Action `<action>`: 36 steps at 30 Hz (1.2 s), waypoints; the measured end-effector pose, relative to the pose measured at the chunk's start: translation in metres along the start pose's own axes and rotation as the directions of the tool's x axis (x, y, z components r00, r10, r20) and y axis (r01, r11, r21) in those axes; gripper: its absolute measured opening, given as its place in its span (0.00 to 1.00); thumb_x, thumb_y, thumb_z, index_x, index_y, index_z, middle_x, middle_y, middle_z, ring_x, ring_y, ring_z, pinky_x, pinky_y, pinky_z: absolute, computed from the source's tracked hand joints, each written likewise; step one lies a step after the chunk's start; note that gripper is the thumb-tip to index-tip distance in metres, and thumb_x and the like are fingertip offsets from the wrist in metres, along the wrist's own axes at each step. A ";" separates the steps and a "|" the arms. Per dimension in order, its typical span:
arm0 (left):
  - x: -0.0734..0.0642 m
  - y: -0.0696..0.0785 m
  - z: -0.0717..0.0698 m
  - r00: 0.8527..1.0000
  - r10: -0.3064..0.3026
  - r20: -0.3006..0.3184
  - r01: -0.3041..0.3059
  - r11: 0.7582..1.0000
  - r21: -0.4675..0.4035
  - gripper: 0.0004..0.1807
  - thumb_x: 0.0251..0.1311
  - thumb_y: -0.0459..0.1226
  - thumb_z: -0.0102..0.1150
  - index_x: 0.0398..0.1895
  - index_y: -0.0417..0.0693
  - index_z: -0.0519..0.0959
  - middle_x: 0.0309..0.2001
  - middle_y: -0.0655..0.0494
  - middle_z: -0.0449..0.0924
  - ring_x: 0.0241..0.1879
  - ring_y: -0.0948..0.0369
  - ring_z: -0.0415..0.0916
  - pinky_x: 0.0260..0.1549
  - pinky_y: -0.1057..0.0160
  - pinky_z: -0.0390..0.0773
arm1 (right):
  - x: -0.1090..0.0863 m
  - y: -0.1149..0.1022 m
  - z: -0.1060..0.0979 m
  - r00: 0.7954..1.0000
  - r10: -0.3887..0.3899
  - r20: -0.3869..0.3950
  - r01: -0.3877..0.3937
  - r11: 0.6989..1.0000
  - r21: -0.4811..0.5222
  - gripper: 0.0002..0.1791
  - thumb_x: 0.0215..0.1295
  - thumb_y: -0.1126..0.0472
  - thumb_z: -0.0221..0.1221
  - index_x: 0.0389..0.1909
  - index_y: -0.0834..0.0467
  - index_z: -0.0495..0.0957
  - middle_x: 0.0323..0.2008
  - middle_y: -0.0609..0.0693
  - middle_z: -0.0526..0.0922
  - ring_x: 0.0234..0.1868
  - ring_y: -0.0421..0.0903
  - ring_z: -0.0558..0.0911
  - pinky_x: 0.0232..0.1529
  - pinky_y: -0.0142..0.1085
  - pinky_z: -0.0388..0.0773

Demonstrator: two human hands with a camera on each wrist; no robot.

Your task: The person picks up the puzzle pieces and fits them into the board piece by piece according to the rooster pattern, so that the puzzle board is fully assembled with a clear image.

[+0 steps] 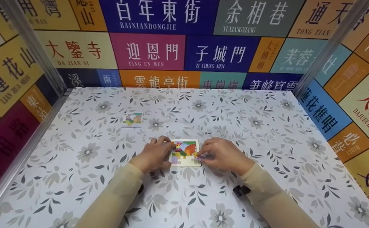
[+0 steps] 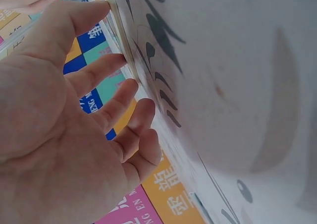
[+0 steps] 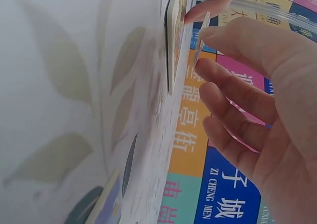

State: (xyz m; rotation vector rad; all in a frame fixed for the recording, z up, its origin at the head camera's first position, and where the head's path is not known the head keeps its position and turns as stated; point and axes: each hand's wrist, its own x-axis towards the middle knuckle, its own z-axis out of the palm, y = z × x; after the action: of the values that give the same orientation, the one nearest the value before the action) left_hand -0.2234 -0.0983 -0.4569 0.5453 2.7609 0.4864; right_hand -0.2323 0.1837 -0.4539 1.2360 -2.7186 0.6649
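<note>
A small framed jigsaw puzzle (image 1: 184, 148) with a colourful rooster picture lies on the table. Its upper part shows the picture; pale bare tray shows along the lower middle. My left hand (image 1: 154, 154) touches the puzzle's left edge, fingers spread, index fingertip near the top corner. In the left wrist view the thumb (image 2: 94, 13) rests against the frame's edge (image 2: 121, 33). At the right edge, my right hand (image 1: 224, 155) pinches a thin puzzle piece (image 3: 202, 38) between thumb and index finger, raised above the table. The piece's printed face is mostly hidden.
A small picture card (image 1: 132, 120) in similar colours lies on the flowered tabletop (image 1: 228, 107), back left. Close under the right wrist is a thin purple-faced piece (image 3: 111, 204), partly cut off. Sign-covered panels (image 1: 153, 52) enclose the table's back and sides.
</note>
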 end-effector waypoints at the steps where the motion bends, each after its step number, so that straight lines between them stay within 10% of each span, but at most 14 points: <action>1: 0.000 0.000 0.000 1.000 0.000 0.001 0.000 1.000 0.003 0.36 0.55 0.42 0.74 0.70 0.55 0.74 0.71 0.50 0.65 0.65 0.45 0.63 0.66 0.41 0.67 | 0.001 0.000 0.000 1.000 -0.001 -0.001 0.001 1.000 0.000 0.06 0.58 0.54 0.75 0.37 0.46 0.91 0.39 0.39 0.87 0.43 0.40 0.84 0.50 0.40 0.82; 14: -0.001 0.002 -0.001 0.997 0.070 -0.041 -0.070 0.997 0.016 0.34 0.54 0.40 0.73 0.67 0.50 0.75 0.70 0.46 0.66 0.62 0.42 0.65 0.59 0.38 0.71 | 0.005 0.004 0.002 1.000 -0.008 -0.012 0.007 0.999 -0.046 0.06 0.59 0.52 0.75 0.35 0.46 0.91 0.38 0.40 0.87 0.43 0.41 0.84 0.49 0.40 0.82; 36: 0.000 0.001 0.000 1.000 0.017 -0.008 -0.017 1.000 0.012 0.35 0.55 0.42 0.73 0.68 0.55 0.75 0.72 0.48 0.65 0.65 0.44 0.65 0.63 0.40 0.69 | 0.019 -0.002 0.012 0.999 0.024 0.034 -0.023 0.999 -0.022 0.07 0.60 0.51 0.74 0.38 0.45 0.91 0.38 0.40 0.86 0.42 0.40 0.82 0.51 0.39 0.80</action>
State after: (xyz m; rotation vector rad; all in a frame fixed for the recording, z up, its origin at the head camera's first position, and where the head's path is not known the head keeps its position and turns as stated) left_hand -0.2234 -0.0973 -0.4568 0.5714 2.7704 0.4768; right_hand -0.2420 0.1640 -0.4591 1.2240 -2.7639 0.6203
